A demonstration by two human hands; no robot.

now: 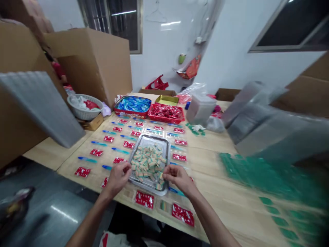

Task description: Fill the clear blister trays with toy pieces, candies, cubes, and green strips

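Note:
A shiny metal tray [166,151] lies on the table, holding a heap of small striped blocks [149,159] in pale green and tan. My left hand [119,176] is at the tray's left rim with thumb and fingers pinched together; whatever is between them is too small to make out. Over the right rim, my right hand [178,175] is also pinched, its fingertips against blocks at the edge of the heap. Whether it grips one is unclear. Around the tray are rows of clear plastic packs with red dotted packets [144,199] and blue pen-like sticks [120,150].
Behind stand a tin of blue sticks [134,104] and a red tray [164,120] of red packets. Green sheets [257,175] and stacked clear plastic [259,123] lie right. A basket [86,111], cardboard boxes [110,65] and a grey plastic stack [43,106] stand left.

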